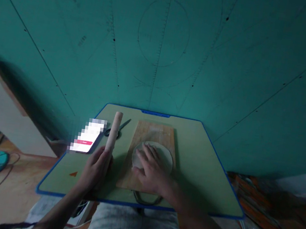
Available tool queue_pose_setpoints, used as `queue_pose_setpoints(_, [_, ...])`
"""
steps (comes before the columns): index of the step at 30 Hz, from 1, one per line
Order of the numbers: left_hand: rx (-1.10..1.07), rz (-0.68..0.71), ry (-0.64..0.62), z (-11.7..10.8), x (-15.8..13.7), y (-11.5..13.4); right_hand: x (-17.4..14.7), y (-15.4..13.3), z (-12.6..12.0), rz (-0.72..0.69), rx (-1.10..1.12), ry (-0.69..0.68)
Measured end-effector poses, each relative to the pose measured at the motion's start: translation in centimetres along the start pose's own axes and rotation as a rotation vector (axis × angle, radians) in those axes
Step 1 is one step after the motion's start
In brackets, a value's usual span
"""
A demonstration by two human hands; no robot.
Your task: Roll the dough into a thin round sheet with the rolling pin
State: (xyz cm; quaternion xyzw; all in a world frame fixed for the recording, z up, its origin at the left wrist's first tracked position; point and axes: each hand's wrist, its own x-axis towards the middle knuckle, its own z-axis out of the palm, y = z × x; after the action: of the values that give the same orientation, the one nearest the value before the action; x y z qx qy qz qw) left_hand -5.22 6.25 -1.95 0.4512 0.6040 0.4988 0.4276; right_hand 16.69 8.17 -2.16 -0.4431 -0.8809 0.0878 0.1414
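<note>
My left hand is wrapped round the lower part of a wooden rolling pin, which points up and away from me, left of the board. On the wooden cutting board lies a flat, round, pale sheet of dough. My right hand rests on the left part of that sheet, palm down, fingers stretched out and a little apart. The board's dark handle sticks out toward me at the table's front edge.
A pair of scissors lies behind the rolling pin. To its left is a phone with a lit screen. The small table has a blue rim and stands against a green wall. A small orange triangle lies at front left.
</note>
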Motion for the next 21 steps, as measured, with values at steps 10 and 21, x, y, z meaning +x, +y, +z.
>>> queue_pose_setpoints(10, [0.023, 0.020, -0.007, 0.0, -0.3, 0.5, -2.3, -1.7, -0.1, -0.136, -0.013, -0.093])
queue_pose_setpoints(21, [0.067, 0.057, -0.023, 0.3, -0.1, 0.4, -5.2, -2.3, 0.8, -0.075, 0.000, -0.088])
